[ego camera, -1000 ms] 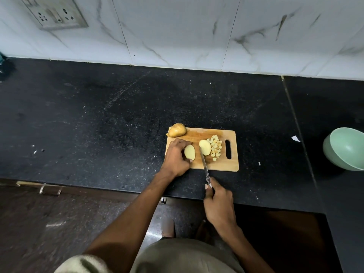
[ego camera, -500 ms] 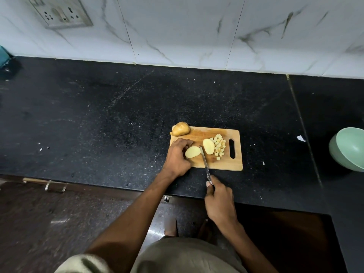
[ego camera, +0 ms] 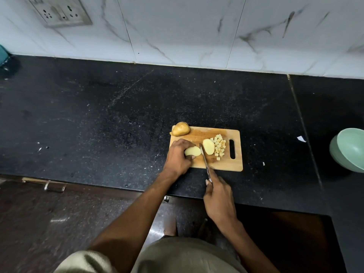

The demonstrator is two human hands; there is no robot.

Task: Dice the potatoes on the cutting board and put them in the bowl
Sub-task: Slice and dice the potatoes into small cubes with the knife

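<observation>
Board [ego camera: 226, 163]: wooden, lying flat on the black table [ego camera: 118, 119], right of frame centre; handle slot at its right end.
Left hand [ego camera: 177, 156]: on the board's left part, fingers curled round a potato half [ego camera: 192, 151], cut face showing pale and turned up toward the camera.
Right hand [ego camera: 219, 198]: below the board, closed round the knife [ego camera: 204, 161] handle, forefinger laid along the top (handle itself mostly hidden by the hand).
Knife: blade runs up from the hand across the board's near edge; its tip lies just right of the held half, between it and the second half. Whether the edge touches the board cannot be told.
Second half [ego camera: 208, 146]: cut face up, at board centre, free of both hands.
Dice [ego camera: 219, 146]: small pale cubes heaped just right of the second half, beside the slot.
Whole potato [ego camera: 180, 129]: unpeeled, at the board's upper-left corner, overhanging the edge.
Bowl [ego camera: 348, 149]: pale green, at the right edge of the frame, well apart from the board; what it holds cannot be seen.
Wall: white marbled tiles across the top; socket plate [ego camera: 59, 12] at upper left.
</observation>
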